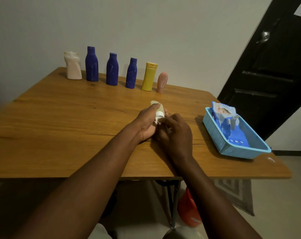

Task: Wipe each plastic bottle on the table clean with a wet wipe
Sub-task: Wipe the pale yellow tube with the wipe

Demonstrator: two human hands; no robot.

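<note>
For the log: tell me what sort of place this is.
Probably a room in a home: a wooden table pushed against a plain wall, a dark panelled door with a knob, and a patterned rug on the floor.

Near the middle of the table (60, 126), left hand (147, 121) gripping a small bottle (159, 107), right hand (176, 131) pinching a wipe (158, 118) against it, six bottles (112, 69) standing along its far edge, basket (215, 135) with wipes pack (225, 121) at its right edge

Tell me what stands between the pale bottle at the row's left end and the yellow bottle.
In the head view, three upright blue bottles: tallest blue bottle, middle blue bottle, smallest blue bottle.
</note>
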